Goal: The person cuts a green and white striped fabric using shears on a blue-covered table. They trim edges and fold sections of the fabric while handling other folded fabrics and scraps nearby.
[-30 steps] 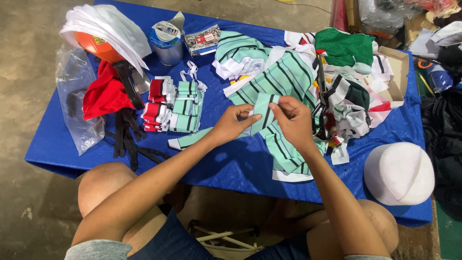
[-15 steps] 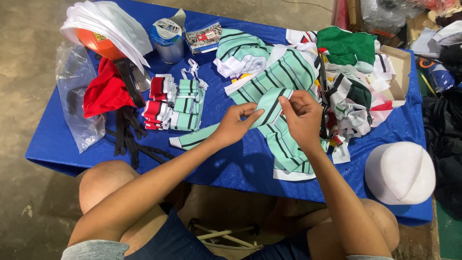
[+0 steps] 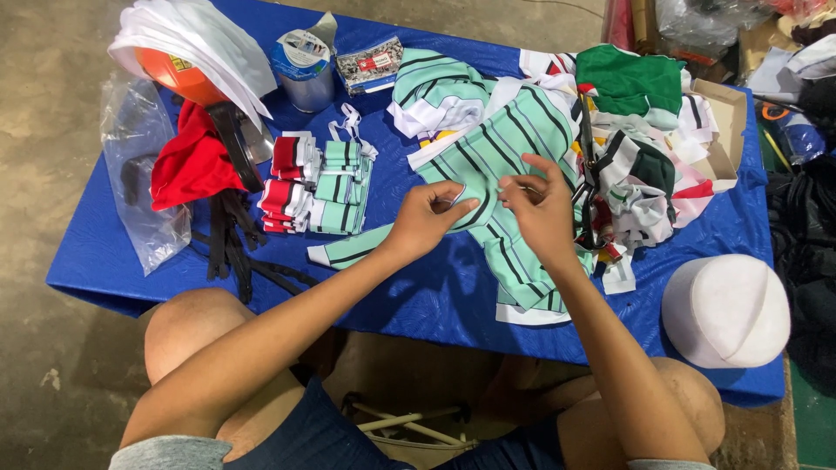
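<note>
Both hands have shifted slightly; left hand (image 3: 431,218) and right hand (image 3: 540,209) fingers pinch the green striped fabric strip (image 3: 488,174) above the blue counter (image 3: 435,296).

I see a low desk (image 3: 435,300) covered in patterned blue sheeting, its near edge sagging a little on the left. Under and around it lies a bare grey concrete floor (image 3: 43,87), stained and scuffed, with a pale speck near the lower left. At the far lower right corner I catch a strip of green floor (image 3: 814,426). Beneath the desk I make out a cardboard sheet (image 3: 392,370). The light is even and flat, with soft shadows only.
</note>
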